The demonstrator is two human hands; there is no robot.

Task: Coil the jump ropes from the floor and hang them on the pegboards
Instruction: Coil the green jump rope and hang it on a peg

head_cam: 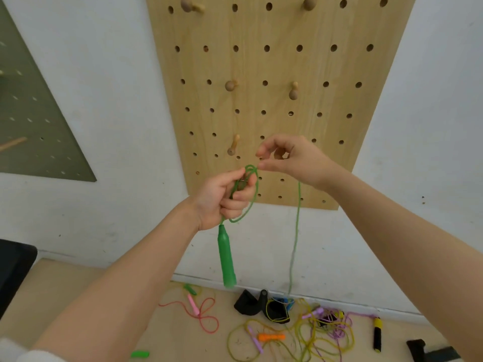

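Note:
My left hand [224,199] grips a small coil of green jump rope [252,194], with its green handle [226,259] hanging straight down below the fist. My right hand [290,160] is just right of the coil, thumb and fingers pinching the same green cord at the top of the loop. From there the cord [296,231] drops to the floor. Both hands are in front of the lower part of the wooden pegboard [274,64], which carries several wooden pegs; one peg [233,145] is just above my left hand.
A grey-green pegboard [31,113] hangs on the wall at left. On the floor lie a pink rope [206,316], a tangle of yellow and purple ropes [318,333], an orange handle [271,337], a black-yellow handle [377,334] and black objects [261,304]. A dark object [13,270] stands at far left.

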